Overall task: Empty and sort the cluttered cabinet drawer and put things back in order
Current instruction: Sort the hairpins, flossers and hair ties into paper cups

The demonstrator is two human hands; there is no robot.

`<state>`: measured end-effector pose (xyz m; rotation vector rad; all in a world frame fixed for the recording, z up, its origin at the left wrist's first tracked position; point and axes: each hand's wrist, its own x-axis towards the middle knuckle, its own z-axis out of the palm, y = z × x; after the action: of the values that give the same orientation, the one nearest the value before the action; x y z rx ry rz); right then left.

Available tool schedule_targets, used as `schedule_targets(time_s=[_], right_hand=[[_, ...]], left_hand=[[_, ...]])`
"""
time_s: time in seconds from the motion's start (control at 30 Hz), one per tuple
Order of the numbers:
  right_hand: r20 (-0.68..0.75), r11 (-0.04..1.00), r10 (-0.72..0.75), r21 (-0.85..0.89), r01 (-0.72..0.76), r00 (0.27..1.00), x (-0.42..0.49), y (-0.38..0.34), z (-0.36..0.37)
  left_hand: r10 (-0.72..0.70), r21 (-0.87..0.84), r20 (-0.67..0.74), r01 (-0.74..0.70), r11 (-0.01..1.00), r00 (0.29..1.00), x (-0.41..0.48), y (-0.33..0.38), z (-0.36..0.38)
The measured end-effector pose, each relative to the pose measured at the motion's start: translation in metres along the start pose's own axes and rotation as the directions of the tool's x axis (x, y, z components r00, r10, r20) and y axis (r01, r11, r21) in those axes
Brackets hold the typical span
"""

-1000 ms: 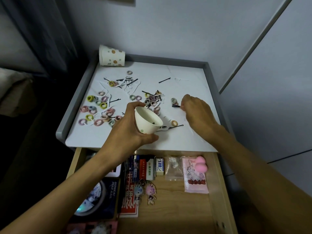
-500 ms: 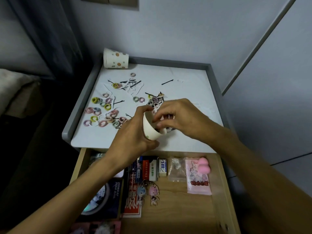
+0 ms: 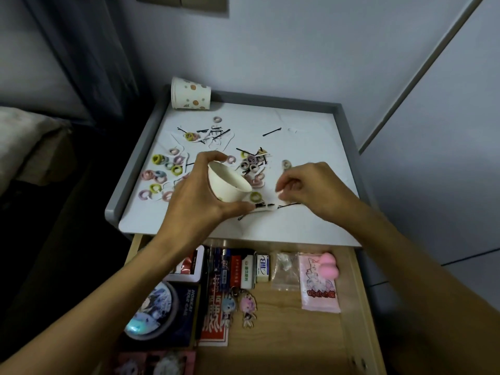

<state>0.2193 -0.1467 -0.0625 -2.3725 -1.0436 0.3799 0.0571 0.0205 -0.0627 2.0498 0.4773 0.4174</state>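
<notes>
Wood showed on the floor of the open drawer point(image 3: 284, 342), the part nearest the person. A pink packet point(image 3: 319, 282) and two key charms point(image 3: 238, 307) lay in it, with boxes in a neat row.

Just past the drawer, over the front of the white worktop point(image 3: 311, 147), the left hand point(image 3: 194, 204) held a small cup point(image 3: 227, 186). Its fingers and thumb were wrapped round the cup, and the cup leaned with its mouth toward the other hand. The right hand point(image 3: 313, 188) hung close by with its fingertips point(image 3: 281, 192) drawn together, right above a black hairpin point(image 3: 289, 204). I could not tell if they had pinched it yet.

I think the job here was to pick up pins and drop them in the cup. Pins are thin and flat, so it would help to press a nail under one end or slide the pin a bit, then pinch it in the middle. Keeping the cup low and near would make each trip short. Taking one pin at a time would stop them from falling.

Farther back, many hair rings point(image 3: 165, 171) and more pins point(image 3: 272, 132) were spread about. These rings should stay out of the pin cup. A dotted cup point(image 3: 190, 96) lay on its side in the far corner, by the wall point(image 3: 297, 50).
</notes>
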Motion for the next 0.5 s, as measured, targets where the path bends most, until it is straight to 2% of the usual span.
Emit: schedule_targets(time_s=[0.07,0.23,0.5], right_hand=[[0.052,0.985,0.025,-0.175,-0.015,0.998,-0.001,0.015,0.005],[0.050,0.960,0.074,-0.274,-0.057,0.996,0.000,0.025,0.014],[0.104,0.831,-0.029,-0.550,0.082,0.994,-0.004,0.024,0.014]], left_hand=[[-0.025,-0.015,-0.044,0.024,1.000,0.999,0.005,-0.003,-0.007],[-0.061,-0.065,-0.082,0.056,0.996,0.995,0.011,-0.008,-0.014],[-0.075,-0.098,-0.097,0.065,0.993,0.992,0.010,-0.011,-0.018]])
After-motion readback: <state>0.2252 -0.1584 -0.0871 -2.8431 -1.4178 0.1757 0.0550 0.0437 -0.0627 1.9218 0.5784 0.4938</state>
